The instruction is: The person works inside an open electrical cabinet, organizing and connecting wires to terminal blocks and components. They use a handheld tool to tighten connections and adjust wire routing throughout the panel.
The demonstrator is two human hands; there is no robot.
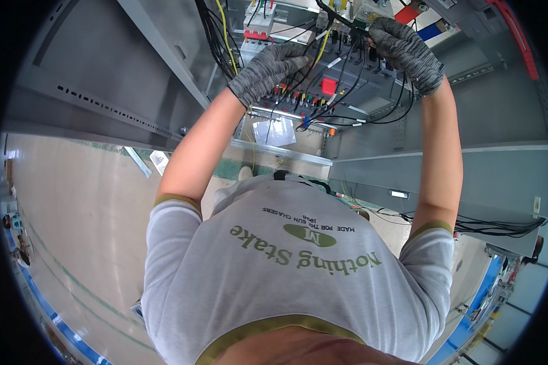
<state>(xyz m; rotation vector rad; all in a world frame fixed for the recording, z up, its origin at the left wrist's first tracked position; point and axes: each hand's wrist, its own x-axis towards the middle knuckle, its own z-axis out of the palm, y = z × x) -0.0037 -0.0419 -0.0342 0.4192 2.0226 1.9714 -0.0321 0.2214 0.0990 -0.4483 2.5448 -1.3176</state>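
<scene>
Left hand [270, 70]: fingers curled — grip unclear
Right hand [406, 53]: bent at black wires [357, 31] — hold unclear
Black wires: between both hands, inside cabinet [499, 118]
Wire handling: probably best gentle, avoiding sharp bends

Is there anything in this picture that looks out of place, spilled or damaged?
Nothing looks clearly spilled or damaged. Two things look untidy: a black cable bundle at the far right sags loosely, and a pale strip at left seems to lie slantwise on the floor, as if left there.
</scene>
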